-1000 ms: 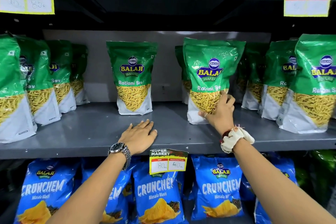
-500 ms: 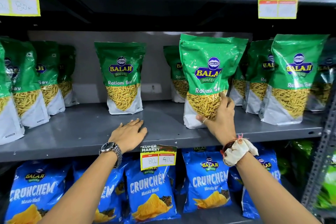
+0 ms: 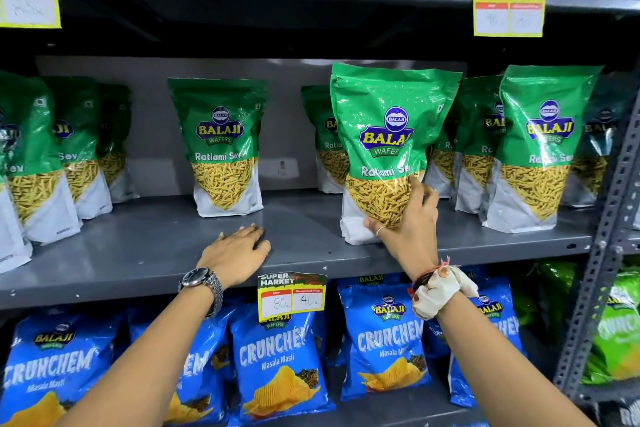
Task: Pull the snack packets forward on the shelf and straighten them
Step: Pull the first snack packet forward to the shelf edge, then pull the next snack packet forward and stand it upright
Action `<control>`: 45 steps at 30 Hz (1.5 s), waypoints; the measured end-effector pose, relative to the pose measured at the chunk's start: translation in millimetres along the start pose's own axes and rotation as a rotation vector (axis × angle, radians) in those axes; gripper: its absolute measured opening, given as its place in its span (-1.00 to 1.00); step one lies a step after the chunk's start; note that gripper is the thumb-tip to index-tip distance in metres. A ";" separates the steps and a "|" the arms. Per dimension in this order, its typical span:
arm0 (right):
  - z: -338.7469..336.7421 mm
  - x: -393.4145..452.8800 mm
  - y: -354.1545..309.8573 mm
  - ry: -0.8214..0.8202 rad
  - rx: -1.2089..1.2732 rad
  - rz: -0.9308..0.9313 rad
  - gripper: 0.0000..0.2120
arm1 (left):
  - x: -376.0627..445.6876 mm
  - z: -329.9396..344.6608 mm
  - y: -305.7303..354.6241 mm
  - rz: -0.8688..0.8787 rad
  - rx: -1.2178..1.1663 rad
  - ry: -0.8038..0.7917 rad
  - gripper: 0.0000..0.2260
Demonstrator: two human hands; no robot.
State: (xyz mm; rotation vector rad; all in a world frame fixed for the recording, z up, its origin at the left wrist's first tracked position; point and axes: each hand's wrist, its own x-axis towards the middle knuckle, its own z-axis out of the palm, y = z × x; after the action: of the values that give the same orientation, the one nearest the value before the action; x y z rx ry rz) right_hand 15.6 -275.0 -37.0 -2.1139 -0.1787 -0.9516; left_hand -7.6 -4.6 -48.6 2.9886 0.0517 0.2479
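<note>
Green Ratlami Sev packets stand upright along the grey middle shelf (image 3: pixel 145 253). My right hand (image 3: pixel 408 225) grips the lower right of one packet (image 3: pixel 384 135), which stands near the shelf's front edge. A second packet (image 3: pixel 221 149) stands alone farther back, left of centre. My left hand (image 3: pixel 239 250) lies flat on the bare shelf in front of it, palm down, fingers slightly apart, holding nothing. Another row of packets (image 3: pixel 540 149) stands to the right, and a row (image 3: pixel 34 163) to the left. One more packet (image 3: pixel 325 139) shows behind the gripped one.
Blue Crunchem chip bags (image 3: pixel 284 357) fill the shelf below. A yellow price tag (image 3: pixel 291 295) hangs from the middle shelf's front edge. Two more tags (image 3: pixel 507 5) hang from the shelf above. A perforated metal upright (image 3: pixel 609 236) stands at the right, with green bags (image 3: pixel 620 329) beyond.
My right hand has drawn the green packet forward toward the shelf's front edge. The left hand stays flat on the shelf. The view has shifted to the right.
</note>
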 end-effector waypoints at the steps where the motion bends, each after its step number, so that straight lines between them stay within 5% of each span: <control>1: 0.0 -0.3 0.1 0.002 -0.001 0.001 -0.07 | -0.2 0.0 -0.2 0.000 -0.001 0.001 -0.51; 9: 7.4 -12.2 -9.4 0.083 -0.089 -0.067 -0.11 | -12.1 -6.2 -6.8 -0.040 -0.053 0.038 -0.54; 15: 28.0 -26.4 -51.5 0.119 -0.060 -0.395 -0.43 | -39.7 -18.0 -48.0 -0.117 -0.066 0.129 -0.59; 19: 59.9 -30.4 -84.8 0.062 0.026 -0.450 -0.53 | -49.1 -31.0 -98.2 -0.156 -0.112 0.135 -0.61; 32: 201.2 -8.8 -175.3 -0.279 0.069 -0.156 -0.30 | -63.9 -48.3 -207.7 -0.127 -0.103 0.081 -0.59; 45: 283.2 4.1 -217.4 -0.123 0.016 0.278 0.24 | -55.6 -27.6 -218.1 0.003 -0.058 0.218 -0.56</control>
State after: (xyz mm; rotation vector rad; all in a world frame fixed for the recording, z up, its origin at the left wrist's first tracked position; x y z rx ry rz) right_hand 89.7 73.6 -15.7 -2.1156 0.0456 -0.6558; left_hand -71.9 212.4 -62.0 2.8910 0.0620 0.5642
